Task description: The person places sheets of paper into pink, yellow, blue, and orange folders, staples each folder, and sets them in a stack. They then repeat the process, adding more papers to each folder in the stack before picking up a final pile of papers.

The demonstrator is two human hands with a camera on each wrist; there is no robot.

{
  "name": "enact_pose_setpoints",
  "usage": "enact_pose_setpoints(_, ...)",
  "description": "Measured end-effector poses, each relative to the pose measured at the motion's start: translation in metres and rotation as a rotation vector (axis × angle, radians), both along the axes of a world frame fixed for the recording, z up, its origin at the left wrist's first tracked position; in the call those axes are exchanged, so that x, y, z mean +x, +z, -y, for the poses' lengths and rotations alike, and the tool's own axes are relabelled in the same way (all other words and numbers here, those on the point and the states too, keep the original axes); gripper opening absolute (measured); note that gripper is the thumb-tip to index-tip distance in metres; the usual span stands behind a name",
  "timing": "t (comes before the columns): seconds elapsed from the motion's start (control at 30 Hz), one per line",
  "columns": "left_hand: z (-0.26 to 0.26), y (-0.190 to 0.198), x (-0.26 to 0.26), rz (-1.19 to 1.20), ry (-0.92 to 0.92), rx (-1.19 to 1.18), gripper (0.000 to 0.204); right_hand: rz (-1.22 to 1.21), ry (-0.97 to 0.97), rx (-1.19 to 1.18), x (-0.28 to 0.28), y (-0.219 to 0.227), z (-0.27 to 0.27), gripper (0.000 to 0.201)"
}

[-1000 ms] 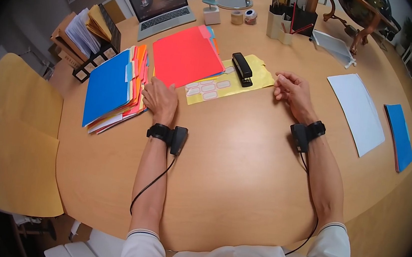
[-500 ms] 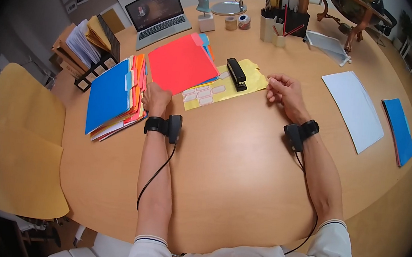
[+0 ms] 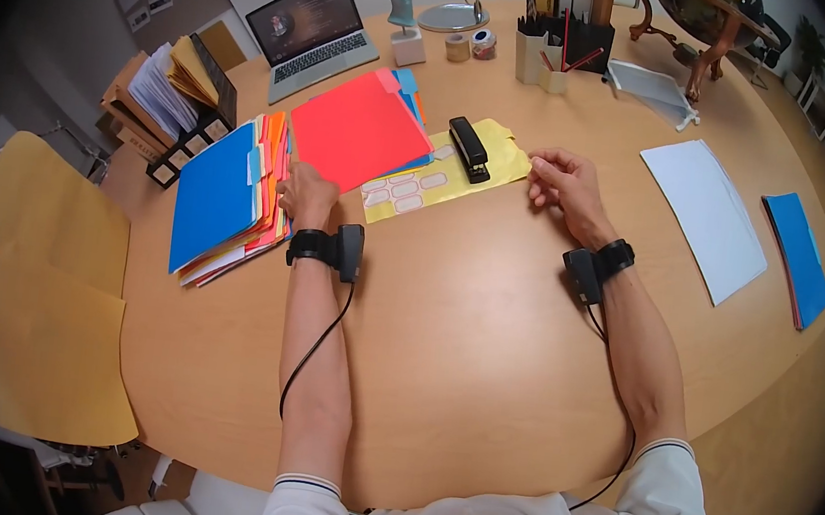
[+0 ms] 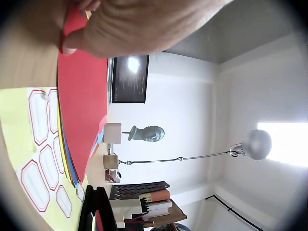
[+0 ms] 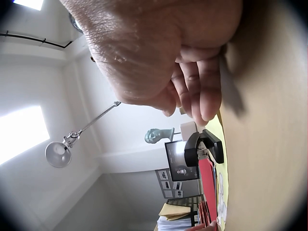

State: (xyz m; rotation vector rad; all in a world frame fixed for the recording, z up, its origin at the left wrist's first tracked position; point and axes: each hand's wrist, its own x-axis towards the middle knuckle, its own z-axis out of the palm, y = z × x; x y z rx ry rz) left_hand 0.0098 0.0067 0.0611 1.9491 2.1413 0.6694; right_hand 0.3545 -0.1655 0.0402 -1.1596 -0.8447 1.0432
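My left hand (image 3: 306, 194) has its fingers bent at the gap between a red folder (image 3: 361, 126) and a pile of folders topped by a blue one (image 3: 213, 191). In the left wrist view its thumb (image 4: 74, 43) rests on the red folder's near edge; the fingertips are mostly hidden, and I cannot tell if they grip it. My right hand (image 3: 569, 188), fingers loosely bent, has its fingertips at the right end of a yellow sheet (image 3: 407, 212) with red-framed white labels. A black stapler (image 3: 469, 150) lies on that sheet.
A laptop (image 3: 311, 31), a teal bust (image 3: 397, 0), tape rolls (image 3: 458, 48) and pen holders (image 3: 544, 60) stand behind. A file rack (image 3: 183, 98) is at left. White paper (image 3: 708, 218) and another blue folder (image 3: 795, 253) lie at right, near the table edge.
The head view has shifted slightly. My left hand's fingers look more bent, at about the same place. My right hand stays at the yellow sheet's end. The folders and stapler keep their places.
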Motion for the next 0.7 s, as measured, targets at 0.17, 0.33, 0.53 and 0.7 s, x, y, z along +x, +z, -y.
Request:
enact_pose_setpoints(0.17,-0.005,-0.009,-0.003,0.001,0.002,0.089,0.056,0.016,0.008,0.001,0.001,0.0,0.0,0.021)
enact_pose_setpoints(0.33,0.01,0.0,0.001,0.084,-0.003,0.146,0.04,0.013,0.003,-0.002,-0.001,0.002,0.0,0.021)
enact_pose_setpoints(0.53,-0.009,-0.024,-0.036,0.653,-0.073,0.085,0.021,0.017,-0.004,0.0,-0.002,0.003,0.002,0.022)
enact_pose_setpoints(0.7,0.011,-0.011,-0.057,1.526,-0.33,-0.259,0.017,0.04,-0.004,0.005,-0.004,0.001,-0.001,0.025)
